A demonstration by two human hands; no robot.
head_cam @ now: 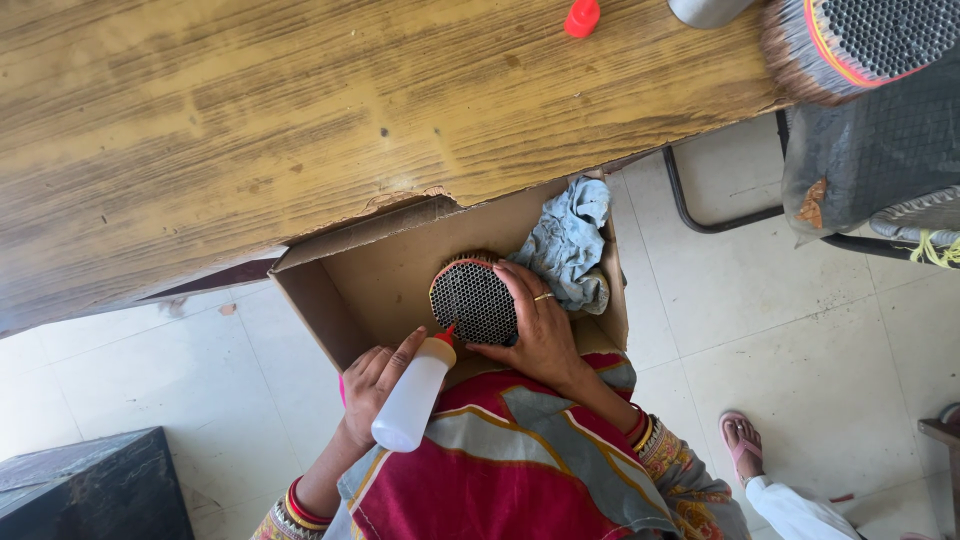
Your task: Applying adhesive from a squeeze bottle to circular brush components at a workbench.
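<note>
Honeycomb-faced bundle [473, 300], a round bunch of thin tubes whose open ends form a dark mesh of tiny cells, sits inside an open cardboard box [385, 268] on the person's lap. The right hand [540, 325] is clamped over the bundle's side, fingers spread along its rim (a ring shows on one finger). The left hand [372, 385] is wrapped around a white plastic squeeze bottle [412, 398], smooth and cylindrical, its red nozzle touching the bundle's lower edge. A crumpled pale-blue cloth [568, 243] lies in the box's far corner, just beside the bundle. Above the box runs a worn wooden table [300, 110], its grain streaked and its edge chipped; a second, similar bundle [860, 45] rests at its right end.
</note>
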